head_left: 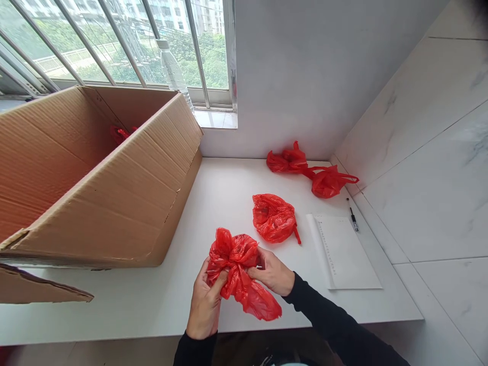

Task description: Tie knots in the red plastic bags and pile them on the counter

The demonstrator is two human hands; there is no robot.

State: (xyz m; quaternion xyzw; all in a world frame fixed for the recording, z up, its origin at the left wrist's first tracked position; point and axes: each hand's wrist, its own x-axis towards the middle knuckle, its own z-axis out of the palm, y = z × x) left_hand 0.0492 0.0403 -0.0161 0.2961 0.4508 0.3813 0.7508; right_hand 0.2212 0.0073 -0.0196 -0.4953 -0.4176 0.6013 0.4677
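Between my two hands is a red plastic bag (244,287), gathered at its middle with loose ends sticking out, over the front of the white table. My left hand (206,300) grips its left side, thumb pressed on the gathered part. My right hand (272,272) pinches the bag from the right, fingers partly hidden behind it. What the bag contains is hidden. Just beyond lies another red plastic bag (274,218), bunched up on the table. Two more, a red bag (287,160) and a red bag with a handle loop (328,182), rest against each other near the wall.
A large open cardboard box (125,203) fills the table's left side, with some red plastic (121,133) inside. On the right lie a notebook (348,251) and a black pen (353,218). A clear bottle (173,71) stands by the barred window. Tiled wall (438,168) borders the right.
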